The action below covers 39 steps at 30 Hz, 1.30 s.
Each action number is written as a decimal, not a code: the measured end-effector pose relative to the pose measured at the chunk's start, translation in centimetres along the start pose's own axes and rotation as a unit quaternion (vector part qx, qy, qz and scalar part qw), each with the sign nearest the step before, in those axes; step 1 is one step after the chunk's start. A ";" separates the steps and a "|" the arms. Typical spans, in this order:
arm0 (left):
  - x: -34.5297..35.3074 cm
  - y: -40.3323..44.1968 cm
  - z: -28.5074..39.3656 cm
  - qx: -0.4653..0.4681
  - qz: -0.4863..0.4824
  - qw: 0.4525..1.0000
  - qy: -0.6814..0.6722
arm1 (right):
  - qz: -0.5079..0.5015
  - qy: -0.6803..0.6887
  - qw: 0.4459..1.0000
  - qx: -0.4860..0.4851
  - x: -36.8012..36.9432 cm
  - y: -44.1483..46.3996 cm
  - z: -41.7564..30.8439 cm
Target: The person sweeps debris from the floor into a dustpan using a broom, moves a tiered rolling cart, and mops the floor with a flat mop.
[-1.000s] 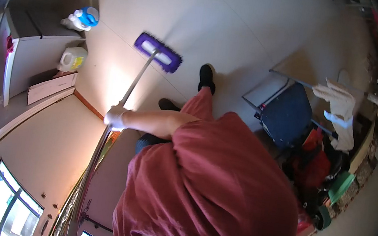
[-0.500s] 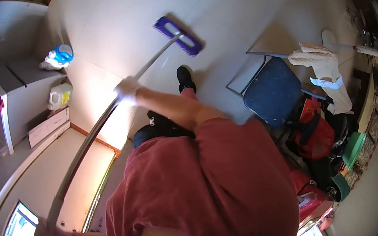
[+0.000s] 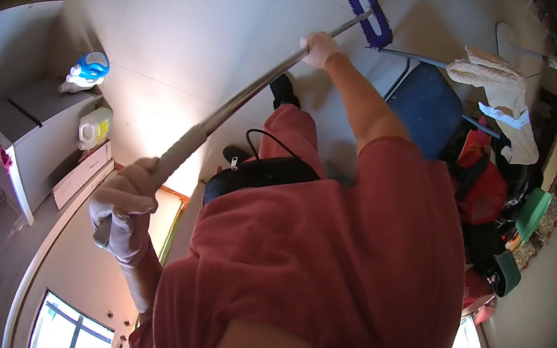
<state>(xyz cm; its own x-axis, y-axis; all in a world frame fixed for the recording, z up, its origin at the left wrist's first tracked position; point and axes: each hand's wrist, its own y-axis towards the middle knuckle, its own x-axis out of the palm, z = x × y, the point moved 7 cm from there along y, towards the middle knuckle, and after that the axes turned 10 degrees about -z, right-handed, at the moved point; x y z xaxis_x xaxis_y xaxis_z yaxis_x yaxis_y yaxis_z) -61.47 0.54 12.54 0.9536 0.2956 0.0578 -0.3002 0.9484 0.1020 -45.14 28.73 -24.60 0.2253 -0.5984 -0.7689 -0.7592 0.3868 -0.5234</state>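
Observation:
A flat mop with a purple fringed head (image 3: 377, 24) and a long metal pole (image 3: 250, 93) runs diagonally across the view. Its head rests on the floor beside the blue chair (image 3: 428, 106). My gloved left hand (image 3: 126, 207) is wrapped around the grey grip at the pole's upper end. Further down the pole, close to the mop head, my gloved right hand (image 3: 321, 49) is closed around the shaft, with that arm stretched forward. Below the pole, a black bag (image 3: 264, 179) hangs at my waist.
Blue and white bottles (image 3: 89, 69) and a pale jug (image 3: 94, 127) stand by a grey cabinet (image 3: 53, 123) on the left. Pale cloth (image 3: 497, 90) drapes over the chair. Red and black bags (image 3: 480, 190) and a green basin (image 3: 533, 215) crowd the right side.
The mop head has slid forward and to the right, up to the chair, and has turned. My right hand has reached forward and right; my left hand has risen and come further into view.

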 end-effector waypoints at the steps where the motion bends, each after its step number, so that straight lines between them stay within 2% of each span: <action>1: -0.6 -1.6 0.2 -0.005 0.005 1.000 0.001 | 0.010 -0.017 1.000 -0.024 2.1 -0.2 -1.2; 2: -1.2 -3.5 0.6 -0.009 0.033 0.999 0.005 | 0.020 -0.034 0.998 -0.046 3.6 -0.8 -2.6; 5: -5.3 -11.4 1.6 0.009 0.056 0.998 -0.026 | -0.099 -0.054 0.994 -0.013 6.9 -3.4 -10.3; 7: -8.4 -16.9 3.6 0.001 0.064 0.998 -0.018 | -0.130 -0.059 0.990 -0.011 10.0 -5.0 -16.7; 8: -10.0 -19.6 4.9 0.001 0.052 0.999 -0.014 | -0.118 -0.046 0.991 -0.038 11.6 -5.2 -20.0; 9: -11.9 -22.8 6.7 0.000 0.088 0.995 0.036 | -0.109 -0.028 0.992 -0.066 13.6 -5.8 -23.6; 11: -14.7 -27.8 10.8 -0.001 0.091 0.996 0.000 | -0.166 -0.011 0.980 -0.105 15.8 -7.5 -31.5; 12: -16.4 -30.4 13.4 -0.009 0.092 0.996 0.016 | -0.152 0.027 0.975 -0.160 18.4 -7.2 -35.2; 13: -18.0 -33.1 16.2 0.007 0.059 0.997 0.045 | -0.185 0.058 0.967 -0.167 19.6 -7.7 -38.9; 14: -19.0 -35.4 18.7 0.041 0.116 0.991 0.052 | -0.217 0.079 0.956 -0.180 20.0 -8.8 -42.4; 15: -18.9 -36.5 20.8 0.071 0.129 0.989 0.024 | -0.251 0.101 0.943 -0.192 20.1 -9.9 -45.6; 16: -19.4 -38.8 23.2 0.109 0.136 0.975 0.136 | -0.272 0.097 0.938 -0.194 20.5 -10.7 -48.3; 17: -18.3 -38.4 24.0 0.131 0.079 0.988 0.016 | -0.294 0.094 0.930 -0.198 20.9 -11.4 -50.6; 19: -18.9 -40.5 26.2 0.128 0.096 0.984 0.076 | -0.329 0.124 0.906 -0.236 20.7 -12.8 -53.6; 20: -18.8 -40.6 26.3 0.153 0.073 0.985 0.021 | -0.356 0.142 0.890 -0.248 20.4 -13.1 -54.4; 21: -19.1 -41.6 26.8 0.105 0.133 0.985 0.042 | -0.386 0.159 0.872 -0.256 20.6 -13.1 -54.9; 23: -18.8 -40.9 27.4 0.141 0.177 0.973 0.041 | -0.378 0.164 0.867 -0.281 23.2 -11.0 -54.9; 25: -18.4 -40.4 28.0 0.180 0.203 0.962 0.040 | -0.296 0.062 0.905 -0.298 18.0 -11.6 -54.2; 27: -18.9 -40.8 28.4 0.186 0.255 0.947 0.064 | -0.269 0.048 0.911 -0.308 15.0 -10.6 -52.9; 29: -17.7 -37.5 27.3 0.215 0.201 0.956 -0.003 | -0.231 0.040 0.927 -0.294 12.5 -8.5 -50.8; 31: -17.3 -36.0 26.8 0.221 0.153 0.963 0.034 | -0.213 0.025 0.947 -0.238 8.7 -6.9 -48.0; 33: -16.5 -34.3 26.0 0.219 0.139 0.960 0.111 | -0.176 0.082 0.956 -0.221 5.6 -4.6 -44.7; 34: -16.0 -33.1 25.6 0.212 0.145 0.952 0.166 | -0.144 0.100 0.953 -0.248 4.2 -3.3 -43.2; 37: -14.1 -25.4 22.0 0.203 0.105 0.955 0.186 | -0.016 0.101 0.943 -0.317 0.5 0.5 -38.7; 39: -12.6 -20.5 19.6 0.213 0.207 0.865 0.405 | 0.005 0.053 0.903 -0.427 -3.0 -0.1 -37.0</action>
<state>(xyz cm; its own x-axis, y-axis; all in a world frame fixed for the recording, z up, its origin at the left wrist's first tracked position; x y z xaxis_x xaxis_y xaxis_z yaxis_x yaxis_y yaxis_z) -67.82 -24.85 29.15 0.4157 0.7465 -0.5195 -0.4369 0.6649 0.6058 -68.38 4.51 -8.69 0.1910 -0.6785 -0.7093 -0.9650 -0.2621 -0.0092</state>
